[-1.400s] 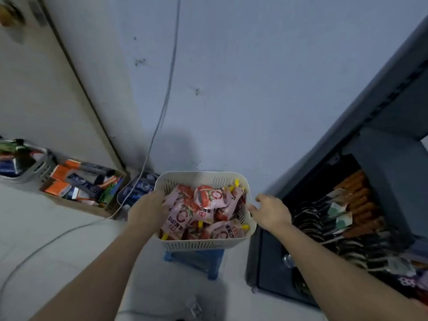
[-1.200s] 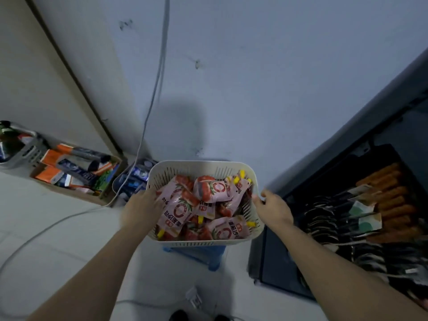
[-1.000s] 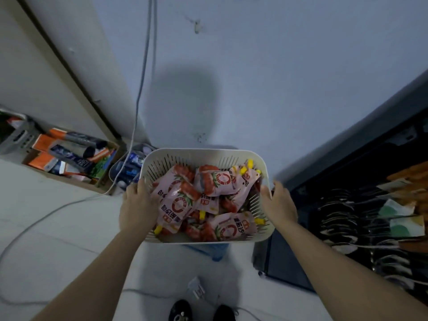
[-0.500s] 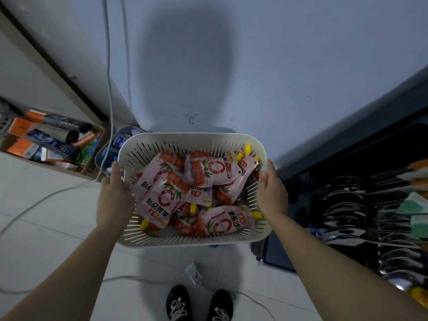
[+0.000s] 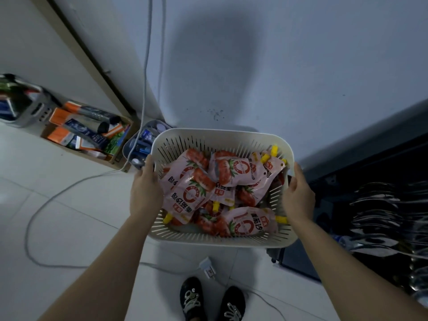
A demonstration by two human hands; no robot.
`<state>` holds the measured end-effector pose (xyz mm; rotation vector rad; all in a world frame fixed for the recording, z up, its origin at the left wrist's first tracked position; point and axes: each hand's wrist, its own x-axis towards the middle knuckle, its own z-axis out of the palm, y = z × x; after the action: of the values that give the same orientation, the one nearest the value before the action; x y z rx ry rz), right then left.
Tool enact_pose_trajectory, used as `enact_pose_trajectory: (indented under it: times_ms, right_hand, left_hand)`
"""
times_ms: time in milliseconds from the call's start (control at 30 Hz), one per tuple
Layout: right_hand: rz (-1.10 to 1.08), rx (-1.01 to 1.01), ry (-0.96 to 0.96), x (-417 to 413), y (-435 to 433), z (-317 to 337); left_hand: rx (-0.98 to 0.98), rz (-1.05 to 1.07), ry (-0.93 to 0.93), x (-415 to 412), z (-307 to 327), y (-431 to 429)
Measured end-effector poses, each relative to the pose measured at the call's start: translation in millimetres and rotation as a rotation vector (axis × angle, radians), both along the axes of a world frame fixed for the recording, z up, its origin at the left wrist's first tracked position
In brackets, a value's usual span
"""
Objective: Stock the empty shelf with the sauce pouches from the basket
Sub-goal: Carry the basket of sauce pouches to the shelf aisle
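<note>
While both hands share the load, the left hand (image 5: 144,193) grips the basket (image 5: 220,242) at its 9 o'clock rim. The right hand (image 5: 297,195) grips the 3 o'clock rim, fingers curled round the edge. Reading: 2 opposed grips keep the basket level, so the loose contents do not slide to 1 side.

Basket: cream plastic with slotted walls, held in the air above the floor (image 5: 58,205), in front of the person's body. Neither hand touches the contents.

Sauce pouches (image 5: 234,170): pink with red tomato print and yellow spouts, heaped flat and overlapping inside the basket, spouts pointing various ways. Exact count not readable; more than 5 show. All are in the basket, none on any shelf in view.

At 3 o'clock of the basket, near the right hand: dark shelving unit (image 5: 370,158), with rows of spoon-like metal utensils (image 5: 375,212) on 1 level. The empty shelf itself cannot be picked out from this view.

At 6 o'clock, below the basket: 2 black shoes (image 5: 192,297) and a white plug (image 5: 207,269) on the pale tiles. At 10 o'clock: grey cable (image 5: 146,77) running down the wall, a small grey tub (image 5: 139,147), then a cardboard box (image 5: 88,133) of boxed tubes.

Judgement: transport step, stocking not yet begun. The next move probably needs the basket parked near the shelf, freeing 1 hand for pouches.
</note>
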<state>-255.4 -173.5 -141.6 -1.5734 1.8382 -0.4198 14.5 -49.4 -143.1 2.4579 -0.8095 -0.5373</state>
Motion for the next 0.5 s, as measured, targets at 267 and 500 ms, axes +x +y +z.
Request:
enact_pose_trajectory:
  times_ms: [267,500]
  right_hand:
    - [0.01,0.036,-0.006,-10,32,34]
    - [0.06,0.077,0.042,-19,80,59]
  left_hand:
    - [0.064,0.099,0.107,-16,18,48]
    - [0.065,0.204,0.174,-36,40,120]
